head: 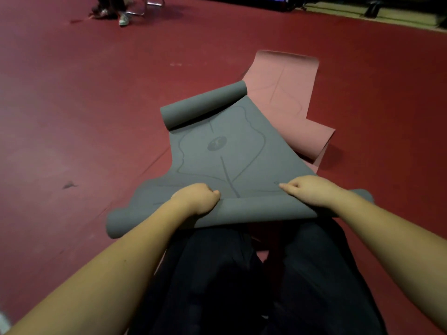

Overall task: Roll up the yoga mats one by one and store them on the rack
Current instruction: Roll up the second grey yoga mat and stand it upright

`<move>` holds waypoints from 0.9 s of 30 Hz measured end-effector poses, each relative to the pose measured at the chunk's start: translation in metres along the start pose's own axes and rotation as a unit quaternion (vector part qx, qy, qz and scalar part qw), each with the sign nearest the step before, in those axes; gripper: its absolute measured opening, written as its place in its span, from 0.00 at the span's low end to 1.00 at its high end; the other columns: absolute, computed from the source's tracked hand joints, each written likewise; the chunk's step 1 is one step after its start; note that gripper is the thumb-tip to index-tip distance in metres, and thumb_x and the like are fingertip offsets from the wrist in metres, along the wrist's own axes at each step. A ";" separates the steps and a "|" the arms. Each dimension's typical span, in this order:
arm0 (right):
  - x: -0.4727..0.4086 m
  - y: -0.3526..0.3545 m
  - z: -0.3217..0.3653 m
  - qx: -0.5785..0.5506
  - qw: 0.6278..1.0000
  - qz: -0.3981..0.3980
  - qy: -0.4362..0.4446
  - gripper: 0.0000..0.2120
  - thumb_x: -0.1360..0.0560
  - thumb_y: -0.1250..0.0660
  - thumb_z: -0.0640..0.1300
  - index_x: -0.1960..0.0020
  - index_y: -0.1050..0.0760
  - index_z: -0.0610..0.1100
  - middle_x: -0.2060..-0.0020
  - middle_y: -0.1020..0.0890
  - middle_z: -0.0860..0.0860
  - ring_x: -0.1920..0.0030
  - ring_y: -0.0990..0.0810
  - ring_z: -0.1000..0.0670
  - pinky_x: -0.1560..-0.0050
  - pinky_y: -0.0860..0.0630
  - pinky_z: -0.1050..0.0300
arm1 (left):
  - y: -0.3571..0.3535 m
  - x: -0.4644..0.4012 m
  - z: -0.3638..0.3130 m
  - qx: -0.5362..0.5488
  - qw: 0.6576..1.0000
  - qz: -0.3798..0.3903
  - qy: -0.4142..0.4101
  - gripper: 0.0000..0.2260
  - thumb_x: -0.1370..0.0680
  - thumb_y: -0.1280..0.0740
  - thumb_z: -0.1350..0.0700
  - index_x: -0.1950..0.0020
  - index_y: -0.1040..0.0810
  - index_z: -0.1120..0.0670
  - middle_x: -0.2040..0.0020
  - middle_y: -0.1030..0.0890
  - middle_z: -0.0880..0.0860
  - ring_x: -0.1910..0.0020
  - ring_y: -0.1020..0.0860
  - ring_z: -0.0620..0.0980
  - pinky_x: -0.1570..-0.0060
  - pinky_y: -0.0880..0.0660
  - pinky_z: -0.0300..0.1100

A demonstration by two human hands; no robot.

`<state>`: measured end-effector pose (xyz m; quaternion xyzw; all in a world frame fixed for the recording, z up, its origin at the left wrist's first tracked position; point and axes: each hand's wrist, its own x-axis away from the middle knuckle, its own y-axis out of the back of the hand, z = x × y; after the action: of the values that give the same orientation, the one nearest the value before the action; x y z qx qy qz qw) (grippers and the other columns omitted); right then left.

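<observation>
A grey yoga mat (232, 151) with a line pattern lies on the red floor in front of me. Its near end is rolled into a tube across my lap and its far end curls up on itself. My left hand (197, 198) grips the near roll left of centre, fingers curled over it. My right hand (312, 192) grips the same roll further right. A pink yoga mat (287, 83) lies partly unrolled beyond and to the right, partly under the grey one. No rack is in view.
My dark trousers (242, 281) fill the lower centre. Open red floor (84, 117) spreads to the left. A person's feet and chair legs (125, 13) stand at the far upper left. Dark equipment and a pale strip (362, 10) line the far upper right.
</observation>
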<state>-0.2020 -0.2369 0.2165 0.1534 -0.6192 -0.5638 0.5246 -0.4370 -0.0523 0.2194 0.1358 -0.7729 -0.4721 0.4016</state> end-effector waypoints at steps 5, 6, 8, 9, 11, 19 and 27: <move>0.024 -0.039 -0.006 0.093 0.978 -0.183 0.028 0.29 0.24 0.55 0.69 0.54 0.24 0.49 0.54 0.19 0.50 0.48 0.21 0.46 0.56 0.32 0.52 | 0.008 -0.007 -0.006 -0.004 0.999 0.039 0.011 0.23 0.17 0.46 0.48 0.32 0.26 0.62 0.29 0.28 0.63 0.32 0.28 0.60 0.38 0.33 0.46; 0.026 -0.045 -0.006 0.102 0.974 -0.202 0.019 0.32 0.25 0.58 0.69 0.54 0.24 0.49 0.54 0.19 0.50 0.48 0.21 0.46 0.56 0.31 0.52 | 0.008 -0.006 -0.006 -0.007 0.999 0.040 0.010 0.23 0.17 0.46 0.47 0.32 0.26 0.61 0.29 0.28 0.62 0.32 0.28 0.60 0.37 0.33 0.47; 0.024 -0.050 -0.005 0.105 0.970 -0.219 -0.004 0.34 0.26 0.60 0.70 0.54 0.23 0.48 0.55 0.18 0.49 0.49 0.21 0.45 0.56 0.30 0.52 | 0.006 -0.005 -0.005 -0.008 0.999 0.030 0.010 0.23 0.18 0.46 0.47 0.33 0.25 0.60 0.30 0.27 0.61 0.34 0.27 0.60 0.39 0.32 0.47; 0.022 -0.050 -0.004 0.108 0.969 -0.223 -0.010 0.33 0.26 0.59 0.69 0.55 0.24 0.48 0.54 0.18 0.49 0.48 0.20 0.45 0.57 0.30 0.52 | 0.005 -0.002 -0.005 -0.012 1.000 0.022 0.009 0.22 0.18 0.47 0.47 0.34 0.24 0.59 0.31 0.26 0.61 0.35 0.27 0.60 0.41 0.32 0.48; 0.017 -0.047 -0.005 0.120 0.967 -0.223 -0.004 0.33 0.26 0.59 0.70 0.56 0.25 0.48 0.54 0.18 0.50 0.49 0.20 0.45 0.60 0.32 0.53 | 0.003 0.004 -0.004 -0.046 0.999 0.000 -0.005 0.19 0.17 0.48 0.50 0.35 0.24 0.58 0.35 0.24 0.61 0.38 0.26 0.61 0.45 0.31 0.49; 0.005 -0.021 -0.003 0.122 0.967 -0.222 0.016 0.29 0.21 0.51 0.66 0.58 0.23 0.45 0.55 0.17 0.47 0.49 0.20 0.43 0.60 0.31 0.53 | -0.017 0.035 -0.001 -0.157 0.952 -0.256 -0.060 0.36 0.26 0.64 0.33 0.53 0.23 0.53 0.51 0.18 0.55 0.47 0.23 0.59 0.52 0.28 0.51; 0.001 0.036 0.010 0.109 0.963 -0.243 0.029 0.30 0.21 0.53 0.66 0.56 0.20 0.48 0.56 0.18 0.45 0.51 0.21 0.41 0.60 0.31 0.53 | 0.043 0.029 -0.004 -0.167 0.926 -0.327 -0.088 0.25 0.18 0.52 0.38 0.63 0.28 0.51 0.58 0.18 0.56 0.54 0.20 0.61 0.64 0.36 0.46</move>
<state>-0.1963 -0.2211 0.2498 0.3718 -0.6052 -0.5991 0.3697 -0.4452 -0.0499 0.2712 0.2703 -0.6278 -0.7094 0.1720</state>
